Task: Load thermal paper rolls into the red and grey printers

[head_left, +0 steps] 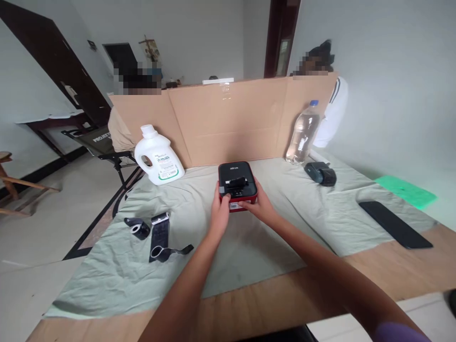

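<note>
Black-lidded red box (236, 174) sits between your two hands, over middle of grey-green cloth (254, 247), in front of cardboard screen (228, 123). Your left hand (220, 209) clasps its left side, fingers partly bent, thumb at front corner; your right hand (262, 205) clasps its right side, thumb across front label (233, 205). Cannot tell whether underside touches cloth. Small black object (237, 182) lies on top. White jug (160, 156) stands back left, blue-capped clear bottle (302, 135) back right.
</note>
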`<control>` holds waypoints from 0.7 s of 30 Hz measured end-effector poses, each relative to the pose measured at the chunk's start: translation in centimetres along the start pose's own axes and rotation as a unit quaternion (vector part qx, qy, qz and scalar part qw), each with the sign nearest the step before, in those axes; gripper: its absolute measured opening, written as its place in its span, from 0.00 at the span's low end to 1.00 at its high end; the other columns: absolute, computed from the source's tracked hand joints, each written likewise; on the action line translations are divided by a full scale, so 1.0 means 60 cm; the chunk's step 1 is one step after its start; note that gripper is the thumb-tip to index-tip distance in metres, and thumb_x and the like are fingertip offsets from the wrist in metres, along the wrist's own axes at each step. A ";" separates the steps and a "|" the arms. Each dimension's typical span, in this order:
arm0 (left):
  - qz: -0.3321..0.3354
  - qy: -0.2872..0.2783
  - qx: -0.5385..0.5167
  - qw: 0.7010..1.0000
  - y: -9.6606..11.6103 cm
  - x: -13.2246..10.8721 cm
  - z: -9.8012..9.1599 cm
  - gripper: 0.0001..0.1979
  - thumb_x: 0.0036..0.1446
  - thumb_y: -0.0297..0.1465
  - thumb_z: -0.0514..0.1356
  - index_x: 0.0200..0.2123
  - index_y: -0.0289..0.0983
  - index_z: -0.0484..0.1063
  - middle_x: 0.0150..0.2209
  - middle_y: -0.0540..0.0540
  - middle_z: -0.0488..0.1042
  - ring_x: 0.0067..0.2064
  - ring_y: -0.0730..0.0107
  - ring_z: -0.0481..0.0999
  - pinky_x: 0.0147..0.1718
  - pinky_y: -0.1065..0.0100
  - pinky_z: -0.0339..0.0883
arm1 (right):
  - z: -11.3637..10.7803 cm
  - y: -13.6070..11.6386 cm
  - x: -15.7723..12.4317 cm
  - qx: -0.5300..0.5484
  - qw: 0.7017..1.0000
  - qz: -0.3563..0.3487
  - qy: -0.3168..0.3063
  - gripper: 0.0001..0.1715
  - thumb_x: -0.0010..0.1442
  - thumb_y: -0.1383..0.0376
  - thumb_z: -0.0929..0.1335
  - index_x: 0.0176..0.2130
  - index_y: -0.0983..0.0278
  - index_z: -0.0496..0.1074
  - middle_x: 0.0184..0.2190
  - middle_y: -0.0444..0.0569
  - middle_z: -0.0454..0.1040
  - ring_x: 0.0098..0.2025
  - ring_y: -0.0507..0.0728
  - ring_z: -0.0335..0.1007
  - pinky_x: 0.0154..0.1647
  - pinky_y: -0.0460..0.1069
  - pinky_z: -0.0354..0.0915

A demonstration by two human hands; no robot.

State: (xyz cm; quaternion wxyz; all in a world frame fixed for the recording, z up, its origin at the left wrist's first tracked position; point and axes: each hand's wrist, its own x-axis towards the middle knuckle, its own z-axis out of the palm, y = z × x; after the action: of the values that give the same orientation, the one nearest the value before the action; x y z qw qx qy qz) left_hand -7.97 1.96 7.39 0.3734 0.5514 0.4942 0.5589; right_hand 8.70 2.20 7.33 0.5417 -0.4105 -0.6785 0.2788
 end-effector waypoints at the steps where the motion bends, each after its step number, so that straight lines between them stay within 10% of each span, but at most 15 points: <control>1: 0.008 -0.017 0.011 1.000 -0.009 -0.016 0.024 0.29 0.67 0.34 0.49 0.70 0.43 0.53 0.70 0.48 0.58 0.70 0.61 0.57 0.69 0.57 0.52 | -0.023 0.006 -0.020 -0.027 1.000 0.005 0.014 0.59 0.50 0.50 0.78 0.69 0.62 0.51 0.65 0.58 0.62 0.67 0.69 0.58 0.68 0.63 0.55; 6: 0.010 -0.067 0.071 0.995 -0.060 -0.058 0.073 0.30 0.70 0.40 0.48 0.72 0.42 0.48 0.71 0.46 0.54 0.72 0.61 0.54 0.70 0.56 0.49 | -0.065 0.057 -0.080 -0.098 0.995 0.020 0.031 0.57 0.53 0.49 0.76 0.70 0.61 0.49 0.68 0.58 0.57 0.70 0.68 0.52 0.71 0.64 0.51; 21: 0.029 -0.044 0.058 0.997 -0.068 -0.069 0.065 0.32 0.70 0.40 0.45 0.73 0.41 0.41 0.74 0.50 0.42 0.74 0.66 0.41 0.72 0.60 0.41 | -0.042 0.079 -0.090 -0.078 0.996 0.050 0.013 0.60 0.54 0.50 0.75 0.72 0.63 0.46 0.71 0.59 0.51 0.73 0.68 0.46 0.72 0.64 0.46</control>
State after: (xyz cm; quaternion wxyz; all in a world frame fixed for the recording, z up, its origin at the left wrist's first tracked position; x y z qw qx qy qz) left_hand -4.19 -0.55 2.07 0.3458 0.6100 0.4930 0.5150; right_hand 12.78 -0.23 1.35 0.5025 -0.4883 -0.6695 0.2466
